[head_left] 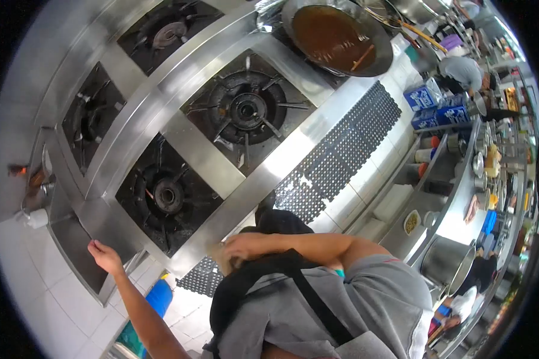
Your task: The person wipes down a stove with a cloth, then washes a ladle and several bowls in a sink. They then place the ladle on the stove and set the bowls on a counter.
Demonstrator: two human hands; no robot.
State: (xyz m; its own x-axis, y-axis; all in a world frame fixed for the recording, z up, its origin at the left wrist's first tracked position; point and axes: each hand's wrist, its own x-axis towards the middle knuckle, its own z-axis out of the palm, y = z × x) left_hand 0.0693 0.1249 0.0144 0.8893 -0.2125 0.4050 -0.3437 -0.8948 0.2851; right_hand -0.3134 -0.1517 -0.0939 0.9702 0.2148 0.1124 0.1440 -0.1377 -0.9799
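Note:
My left hand [106, 257] reaches out to the lower left, fingers bent together at the rim of the steel side panel [78, 254] of the stove. Close to my waist, my right hand [244, 246] is closed around a beige, crumpled-looking cloth [220, 258], which is blurred and partly covered by the hand. The steel stove [203, 218] spreads in front of me. Its nearest burner [166, 197] lies between my two hands, with a second burner [245, 110] farther along. No flame shows on either.
A large wok [329, 36] of brown liquid sits at the stove's far end. Black perforated mats [341, 155] cover part of the tiled floor. On the right are a shelved counter [461, 203], a big pot [446, 263], blue boxes [422, 99] and other people.

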